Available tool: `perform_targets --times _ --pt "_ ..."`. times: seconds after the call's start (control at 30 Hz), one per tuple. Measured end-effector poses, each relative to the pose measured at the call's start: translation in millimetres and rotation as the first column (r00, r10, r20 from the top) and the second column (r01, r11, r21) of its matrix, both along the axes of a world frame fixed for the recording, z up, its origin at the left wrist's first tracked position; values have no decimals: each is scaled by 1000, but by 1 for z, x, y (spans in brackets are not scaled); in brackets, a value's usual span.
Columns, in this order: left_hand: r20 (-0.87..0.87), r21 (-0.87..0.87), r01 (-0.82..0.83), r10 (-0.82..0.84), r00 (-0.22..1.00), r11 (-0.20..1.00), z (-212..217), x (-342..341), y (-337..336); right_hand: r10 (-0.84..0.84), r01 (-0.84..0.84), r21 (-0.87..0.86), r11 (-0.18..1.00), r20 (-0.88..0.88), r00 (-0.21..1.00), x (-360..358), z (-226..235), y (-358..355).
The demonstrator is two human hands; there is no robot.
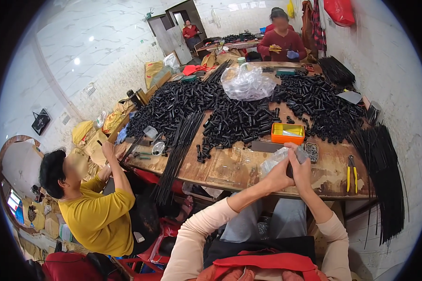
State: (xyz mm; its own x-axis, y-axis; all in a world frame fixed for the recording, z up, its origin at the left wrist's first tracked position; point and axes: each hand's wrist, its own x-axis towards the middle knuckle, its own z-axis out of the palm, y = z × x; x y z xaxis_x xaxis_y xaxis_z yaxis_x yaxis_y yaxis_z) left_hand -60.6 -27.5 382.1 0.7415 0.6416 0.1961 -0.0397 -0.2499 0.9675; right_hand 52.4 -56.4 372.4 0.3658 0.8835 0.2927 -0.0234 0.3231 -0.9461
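Both hands meet just over the near edge of the wooden desk (229,168). The left hand (277,175) has its fingers closed on a crumpled clear plastic bag (275,159), which hangs partly over the desk top, while the right hand (301,171) has its fingers curled around a small black tube piece (290,169) held between the two palms. Just beyond the hands sits an orange tray (288,133) with a yellow inside, and beside it on the right a small dark box (311,151) of tiny parts. Yellow-handled pliers (351,172) lie near the right end of the desk. A broad heap of short black tubes (248,112) covers the middle and far part of the desk, with a large clear bag (247,84) resting on top. Long thin black rods (178,150) lie slantwise over the left front edge, and another bundle of rods (384,178) hangs by the right wall. A person in a yellow shirt (98,215) works at the left side; another in red (282,43) sits at the far end.
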Motion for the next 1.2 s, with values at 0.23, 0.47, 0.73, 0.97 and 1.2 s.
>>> perform_targets --times 0.23,0.47,0.73,0.97,1.2 --pt "-55 -77 129 -134 990 989 -1 13 16 -89 97 -28 995 221 971 27 -11 7" --pt "-128 -302 41 -83 988 953 -8 35 18 114 -120 -175 977 -47 992 45 -13 13" --pt "4 -359 80 -84 996 930 -24 37 6 150 -167 -249 954 -86 985 45 -6 0" --pt "-38 447 -164 201 979 880 -71 60 86 156 -152 -140 978 22 987 72 -27 76" --pt "-106 -451 -87 44 993 888 -23 73 84 160 -111 -426 898 81 984 75 -7 82"
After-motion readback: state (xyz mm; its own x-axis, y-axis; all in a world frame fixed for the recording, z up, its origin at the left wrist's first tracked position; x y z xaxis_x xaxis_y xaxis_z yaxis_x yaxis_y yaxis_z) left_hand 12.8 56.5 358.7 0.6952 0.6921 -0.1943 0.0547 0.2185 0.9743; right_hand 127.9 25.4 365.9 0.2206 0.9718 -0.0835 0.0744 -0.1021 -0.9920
